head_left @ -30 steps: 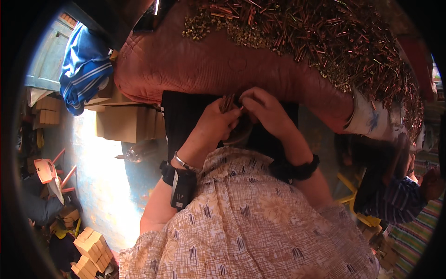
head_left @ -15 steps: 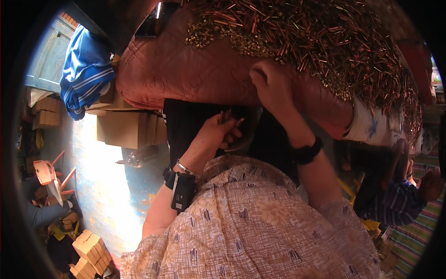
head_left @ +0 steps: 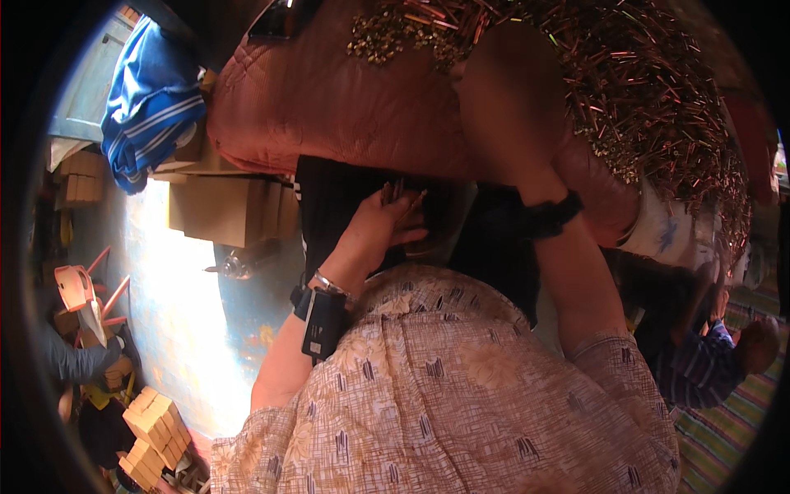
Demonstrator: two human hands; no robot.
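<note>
Toward the pile (head_left: 638,95), right hand (head_left: 506,99) has advanced, grip unclear; left hand (head_left: 383,222) clasps sticks (head_left: 398,190).

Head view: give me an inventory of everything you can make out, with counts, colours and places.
Padded cover: one, red-brown, across the top
Loose rods: many, coppery, upper right on the padded cover
Small bits: many, brass-coloured, along the loose rods' near edge
Held rods: a few, dark, in the left hand
Flat device: one, black, top left
Striped cloth: one, blue and white, upper left
Cardboard boxes: count unclear, brown, left of the lap
Box-like blocks: several, tan, stacked lower left
Striped mat: one, multicoloured, lower right
Co-worker's sleeve: one, dark striped, right
Patterned shirt: one, tan, bottom centre
Wristbands: two, black, one per wrist
Left hand: one, bare, above the lap
Right hand: one, bare, blurred, top centre
</note>
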